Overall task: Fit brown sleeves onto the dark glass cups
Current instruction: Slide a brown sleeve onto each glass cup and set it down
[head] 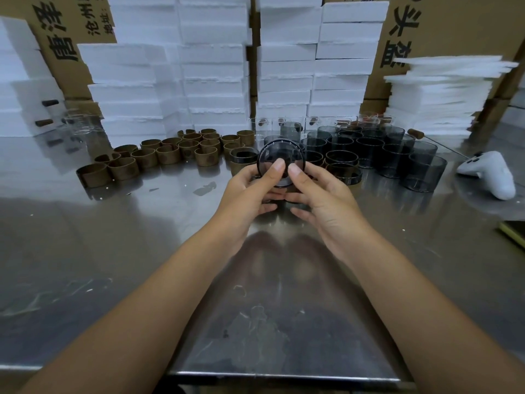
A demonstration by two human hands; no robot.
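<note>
Head view: both my hands, left hand [250,189] and right hand [321,191], grasp one dark glass cup [281,157] above the steel table [113,237]. Its round end faces me, with my thumbs pressed on it. I cannot tell whether it wears a sleeve. Many loose brown sleeves [170,152] lie to the left and many bare cups [397,149] to the right, so most of the work likely remains.

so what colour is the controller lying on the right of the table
The controller is white, seen in the head view.
</note>
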